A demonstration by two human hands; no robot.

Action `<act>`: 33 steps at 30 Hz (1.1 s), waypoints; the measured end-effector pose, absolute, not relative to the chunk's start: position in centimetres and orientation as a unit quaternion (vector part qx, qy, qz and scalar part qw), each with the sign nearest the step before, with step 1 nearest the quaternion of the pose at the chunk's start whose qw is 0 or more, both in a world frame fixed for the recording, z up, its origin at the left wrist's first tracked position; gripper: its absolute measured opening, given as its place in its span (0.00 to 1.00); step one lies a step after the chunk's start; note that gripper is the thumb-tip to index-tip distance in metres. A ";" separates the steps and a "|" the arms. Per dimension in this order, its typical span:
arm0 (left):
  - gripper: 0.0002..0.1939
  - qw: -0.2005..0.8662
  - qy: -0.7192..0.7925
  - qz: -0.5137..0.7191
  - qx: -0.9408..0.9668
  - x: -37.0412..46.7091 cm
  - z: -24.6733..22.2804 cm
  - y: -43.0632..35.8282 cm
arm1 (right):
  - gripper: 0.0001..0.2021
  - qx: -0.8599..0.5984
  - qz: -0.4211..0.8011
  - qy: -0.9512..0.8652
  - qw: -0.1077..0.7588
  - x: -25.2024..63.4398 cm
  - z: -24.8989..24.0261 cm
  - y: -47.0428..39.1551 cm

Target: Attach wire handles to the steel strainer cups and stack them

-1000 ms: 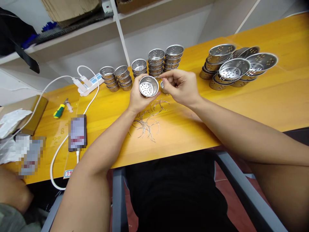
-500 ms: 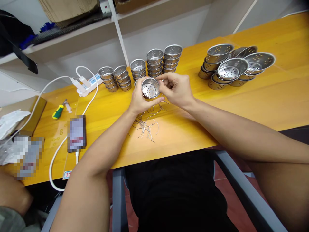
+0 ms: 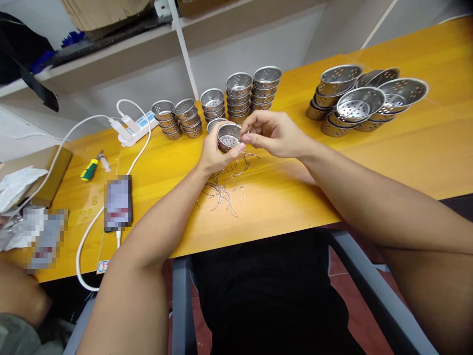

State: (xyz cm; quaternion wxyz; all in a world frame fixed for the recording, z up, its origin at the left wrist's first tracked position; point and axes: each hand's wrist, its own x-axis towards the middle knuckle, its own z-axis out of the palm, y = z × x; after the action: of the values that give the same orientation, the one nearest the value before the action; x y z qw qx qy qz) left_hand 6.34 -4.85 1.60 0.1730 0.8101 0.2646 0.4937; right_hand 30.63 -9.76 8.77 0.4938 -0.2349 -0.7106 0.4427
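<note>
My left hand [image 3: 213, 154] is wrapped round a small perforated metal cup [image 3: 226, 140], its open top tilted toward me. At the cup's right rim, the thumb and forefinger of my right hand [image 3: 275, 134] are pinched together. Whatever lies between those fingertips is too small to make out. Below both hands, several thin curved metal wires [image 3: 223, 193] lie in a loose heap on the yellow table [image 3: 273, 207]. Another perforated cup [image 3: 214, 124] shows partly behind my left hand.
Stacks of similar cups [image 3: 212, 101] stand behind my hands, with a wider cluster [image 3: 360, 106] to the right. On the left are a power strip [image 3: 136, 130] with white cables, a phone [image 3: 118, 203], a green-yellow screwdriver [image 3: 89, 170] and a box [image 3: 55, 172]. Another person's arm [image 3: 22, 296] is at lower left.
My right hand has shifted slightly down and its fingers have changed their pinch at the rim. The cup in my left hand has tipped a little more toward me.
</note>
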 end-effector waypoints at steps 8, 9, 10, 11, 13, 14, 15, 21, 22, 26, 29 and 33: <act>0.46 0.163 0.289 0.467 0.819 6.7 2.1 -5.2 | 0.32 -0.252 0.434 -0.708 0.497 30.1 8.1 -9.6; 0.45 0.162 0.291 0.466 0.820 6.7 2.2 -5.3 | 0.32 -0.255 0.429 -0.710 0.496 30.1 8.2 -9.6; 0.44 0.162 0.293 0.464 0.821 6.7 2.2 -5.3 | 0.32 -0.258 0.424 -0.712 0.497 30.1 8.3 -9.7; 0.44 0.160 0.294 0.462 0.821 6.7 2.2 -5.3 | 0.33 -0.261 0.419 -0.713 0.498 30.0 8.4 -9.8; 0.43 0.159 0.294 0.461 0.822 6.7 2.3 -5.3 | 0.33 -0.267 0.409 -0.715 0.500 29.9 8.5 -10.0; 0.43 0.158 0.293 0.461 0.822 6.7 2.3 -5.3 | 0.33 -0.271 0.404 -0.716 0.501 29.9 8.5 -10.0; 0.43 0.157 0.291 0.461 0.823 6.7 2.3 -5.3 | 0.34 -0.275 0.400 -0.717 0.501 29.8 8.5 -10.1; 0.42 0.146 0.285 0.470 0.822 6.7 1.5 -4.9 | 0.34 -0.301 0.342 -0.736 0.501 30.3 7.9 -10.1; 0.42 0.142 0.289 0.472 0.821 6.6 1.3 -4.7 | 0.34 -0.307 0.319 -0.739 0.508 30.5 7.9 -10.1; 0.43 0.123 0.299 0.474 0.819 6.4 0.6 -4.0 | 0.26 -0.307 0.212 -0.773 0.513 31.2 8.2 -10.1; 0.43 0.123 0.289 0.480 0.819 6.2 0.5 -3.8 | 0.21 -0.296 0.168 -0.795 0.502 31.6 8.4 -10.1; 0.42 0.127 0.275 0.493 0.816 6.3 0.3 -3.7 | 0.16 -0.301 0.142 -0.812 0.480 31.6 8.1 -10.0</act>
State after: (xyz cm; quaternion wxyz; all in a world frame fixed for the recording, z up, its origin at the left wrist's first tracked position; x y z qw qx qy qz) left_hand 6.28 -3.70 0.30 0.1267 0.8158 0.2750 0.4928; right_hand 31.61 -10.01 8.14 0.4802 -0.3006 -0.8117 0.1423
